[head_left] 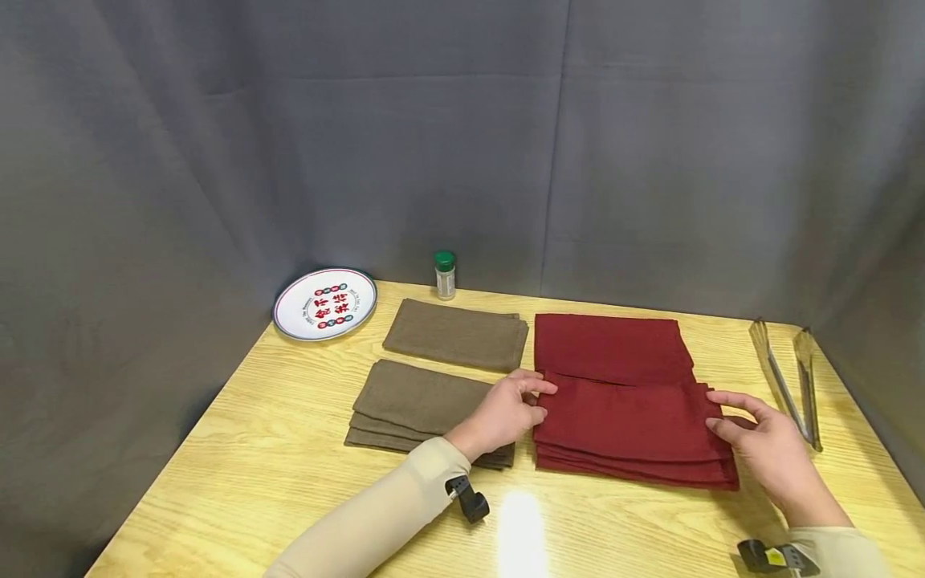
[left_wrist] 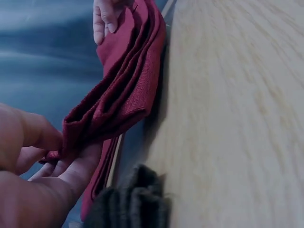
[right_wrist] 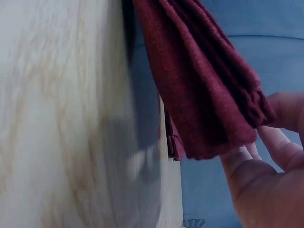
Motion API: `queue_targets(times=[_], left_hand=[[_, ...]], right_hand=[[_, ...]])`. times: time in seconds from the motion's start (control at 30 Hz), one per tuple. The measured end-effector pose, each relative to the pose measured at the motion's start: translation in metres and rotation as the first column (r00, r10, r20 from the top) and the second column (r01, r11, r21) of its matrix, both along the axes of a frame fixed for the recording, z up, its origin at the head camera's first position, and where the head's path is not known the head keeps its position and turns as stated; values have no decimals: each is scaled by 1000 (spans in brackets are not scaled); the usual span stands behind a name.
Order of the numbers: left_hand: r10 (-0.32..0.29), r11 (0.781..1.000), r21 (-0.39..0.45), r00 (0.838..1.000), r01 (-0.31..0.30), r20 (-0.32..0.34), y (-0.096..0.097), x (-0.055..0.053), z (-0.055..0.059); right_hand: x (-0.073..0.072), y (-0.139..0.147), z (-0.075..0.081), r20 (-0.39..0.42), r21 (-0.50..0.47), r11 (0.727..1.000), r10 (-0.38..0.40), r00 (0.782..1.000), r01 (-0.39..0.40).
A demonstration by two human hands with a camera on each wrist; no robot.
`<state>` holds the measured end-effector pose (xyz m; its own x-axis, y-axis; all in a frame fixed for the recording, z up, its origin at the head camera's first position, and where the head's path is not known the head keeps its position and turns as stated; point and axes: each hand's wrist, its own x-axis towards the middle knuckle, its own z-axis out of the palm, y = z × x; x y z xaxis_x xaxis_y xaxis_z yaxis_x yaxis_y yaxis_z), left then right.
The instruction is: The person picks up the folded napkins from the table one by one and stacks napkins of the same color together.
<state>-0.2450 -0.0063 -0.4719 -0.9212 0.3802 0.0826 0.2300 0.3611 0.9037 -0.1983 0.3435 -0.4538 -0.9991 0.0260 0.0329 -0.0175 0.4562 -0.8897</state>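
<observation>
Folded, dark-red rectangular fabric bundle held above the tabletop, nearer right edge; long axis parallels back edge. Left hand, right hand: narrow grip, pinching opposite ends. Can't see fingertips underneath.

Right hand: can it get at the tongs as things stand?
Probably not: the right hand holds the nearer red cloths. If freed, likely yes: the tongs lie close by, uncovered.

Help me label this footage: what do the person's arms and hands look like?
The left sleeve and right sleeve are cream. The left wrist mount is black; the right wrist mount, black with yellow. Left hand and right hand are bare.
</observation>
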Motion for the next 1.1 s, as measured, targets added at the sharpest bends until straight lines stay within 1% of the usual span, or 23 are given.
queue_targets(times=[0.13,0.27,0.37,0.43,0.5,0.63,0.73,0.83,0.9,0.97,1.07,1.1], left_hand=[[-10,1000,4,1000,10,-15,-3,-2,5],[-15,1000,-21,998,13,-67,-9,-5,15],[-9,1000,-24,996,7,-85,-13,-6,23],[-6,1000,-21,996,4,-86,-14,-8,27],[-6,1000,-6,997,5,-78,-14,-10,28],[0,1000,28,997,2,-73,-14,-14,30],[15,999,33,996,-12,-86,-14,-17,32],[19,999,28,994,-16,-104,-14,-20,33],[17,1000,18,993,-15,-116,-14,-22,35],[19,1000,12,993,-18,-120,-14,-23,37],[27,1000,9,992,-26,-123,-14,-27,39],[31,1000,11,992,-29,-121,-13,-28,40]], right_hand=[[-1,0,7,29,-34,999,-13,1000,14],[-3,-3,16,30,-16,999,-32,999,33],[-5,-6,21,27,-57,998,-34,999,36],[-5,-7,24,25,-86,995,-42,999,43],[-5,-6,27,19,-107,993,-46,999,48],[-8,-7,33,-8,-79,995,-55,998,54],[-12,-8,36,-18,-83,995,-54,998,53],[-15,-9,39,-33,-146,988,-58,998,53],[-17,-9,41,-39,-212,976,-59,997,50],[-18,-10,43,-45,-257,965,-59,997,46],[-21,-11,46,-45,-275,960,-67,997,52],[-22,-11,47,-45,-261,964,-72,996,58]])
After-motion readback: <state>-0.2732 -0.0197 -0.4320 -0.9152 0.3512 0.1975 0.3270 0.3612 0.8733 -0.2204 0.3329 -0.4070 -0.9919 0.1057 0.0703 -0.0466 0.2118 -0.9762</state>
